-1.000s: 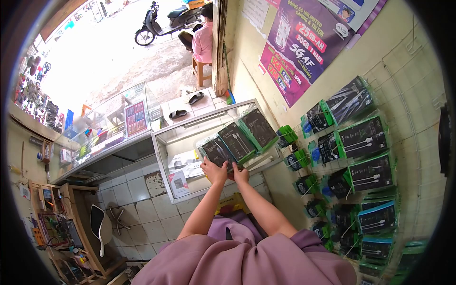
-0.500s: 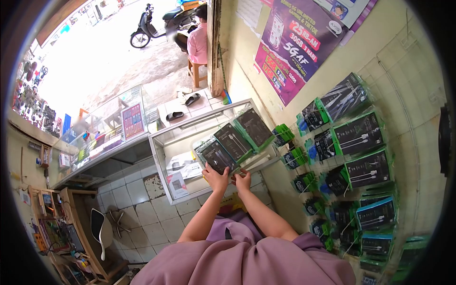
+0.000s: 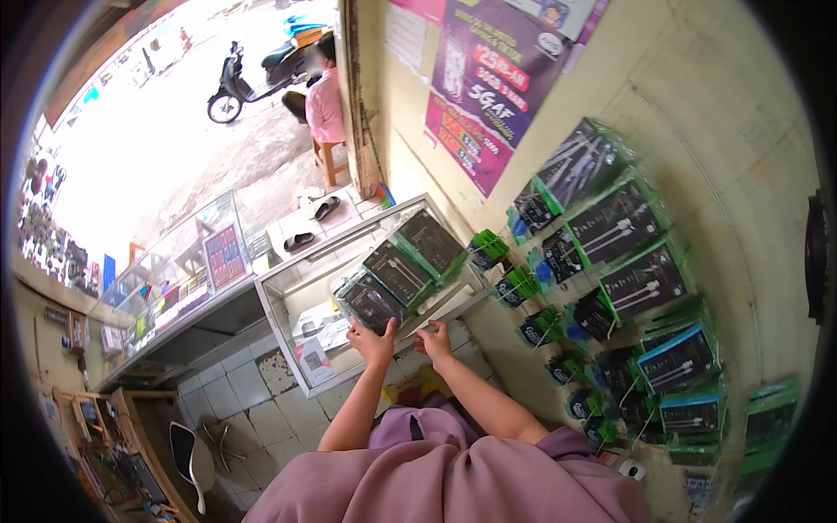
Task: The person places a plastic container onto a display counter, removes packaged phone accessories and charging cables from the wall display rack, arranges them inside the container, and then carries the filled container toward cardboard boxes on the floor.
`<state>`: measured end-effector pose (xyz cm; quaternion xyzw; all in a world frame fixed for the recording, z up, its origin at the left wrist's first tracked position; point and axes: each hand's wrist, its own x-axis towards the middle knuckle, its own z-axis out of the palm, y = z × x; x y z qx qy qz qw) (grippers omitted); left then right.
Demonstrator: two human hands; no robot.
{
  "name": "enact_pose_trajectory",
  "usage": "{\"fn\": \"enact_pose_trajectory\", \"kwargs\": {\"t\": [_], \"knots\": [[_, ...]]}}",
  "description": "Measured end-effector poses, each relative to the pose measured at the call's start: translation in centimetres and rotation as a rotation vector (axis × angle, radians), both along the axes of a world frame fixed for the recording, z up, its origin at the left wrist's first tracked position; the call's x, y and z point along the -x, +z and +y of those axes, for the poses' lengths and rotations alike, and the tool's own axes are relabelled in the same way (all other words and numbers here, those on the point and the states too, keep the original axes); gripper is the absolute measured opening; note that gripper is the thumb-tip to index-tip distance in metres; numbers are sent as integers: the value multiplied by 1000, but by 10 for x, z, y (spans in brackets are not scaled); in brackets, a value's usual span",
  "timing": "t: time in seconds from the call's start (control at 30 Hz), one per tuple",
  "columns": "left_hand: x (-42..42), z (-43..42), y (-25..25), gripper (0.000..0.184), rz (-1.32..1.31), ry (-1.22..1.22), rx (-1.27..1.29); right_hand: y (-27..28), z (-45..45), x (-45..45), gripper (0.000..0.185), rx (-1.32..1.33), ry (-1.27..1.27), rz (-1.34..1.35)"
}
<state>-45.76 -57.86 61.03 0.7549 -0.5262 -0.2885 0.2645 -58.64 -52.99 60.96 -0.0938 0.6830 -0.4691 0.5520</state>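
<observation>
Three dark cable packets in clear, green-edged wrap lie in a slanting row on the glass display case (image 3: 305,383). My left hand (image 3: 373,344) grips the corner of the nearest cable packet (image 3: 370,301), its fingers at the left side and the thumb on the near edge. Beyond that one are the middle cable packet (image 3: 399,272), with a white cable pictured on it, and the far packet (image 3: 432,242). By the case's front edge is my right hand (image 3: 433,343), fingers loosely bent and apart, with nothing seen in it. White boxes (image 3: 318,329) show inside the case.
Packaged cables (image 3: 645,279) hang in rows on the right wall, below a purple poster (image 3: 488,87). A second glass counter (image 3: 187,279) stands at left, with a white chair (image 3: 192,462) behind it. Outside, a person in pink (image 3: 325,105) sits near a scooter (image 3: 261,78).
The view has turned to the right, so the scene sits further left. My right hand is a little further from my left hand. My left hand stays at the nearest packet.
</observation>
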Motion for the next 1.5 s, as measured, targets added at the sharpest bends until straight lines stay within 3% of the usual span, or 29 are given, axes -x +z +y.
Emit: {"fn": "enact_pose_trajectory", "kwargs": {"t": [0.1,0.2,0.3,0.33,0.37,0.43,0.47,0.5,0.57,0.77,0.8,0.97,1.03,1.1,1.17,1.27,1.33,1.5], "knots": [[4,5,8,97,3,-16,37,8,15,19,46,-13,-23,2],[14,22,29,76,73,-203,209,13,36,34,43,16,-51,-36],[30,47,63,73,167,-407,255,29,62,46,41,76,-28,-31],[37,56,73,62,108,-430,337,40,74,51,37,78,-27,-41],[43,63,86,62,115,-444,336,54,87,56,37,77,-42,-36],[56,77,113,48,499,-695,54,78,115,71,27,166,44,-29],[66,88,121,33,505,-828,164,90,132,79,25,219,65,-6],[73,97,129,33,516,-872,167,99,152,88,25,229,23,9],[98,118,155,26,633,-1245,-55,119,194,110,29,383,154,215],[192,191,298,24,817,-1826,-11,343,349,135,32,339,54,775],[208,205,320,24,883,-1934,111,375,375,135,31,313,-14,873],[273,286,447,26,1117,-2298,396,471,483,167,36,273,-477,1356],[304,325,481,33,1119,-2251,540,472,513,219,45,372,-785,1474],[362,369,481,48,1156,-2090,369,476,524,263,55,407,-1047,1565],[430,408,474,62,1176,-1874,367,469,542,319,62,125,-1161,1711],[472,436,475,70,1034,-1736,380,455,547,373,70,329,-1170,1527],[489,447,471,70,1067,-1730,359,441,557,407,64,484,-955,1339],[468,452,470,69,960,-1742,443,464,545,349,53,702,-905,1328]]}}
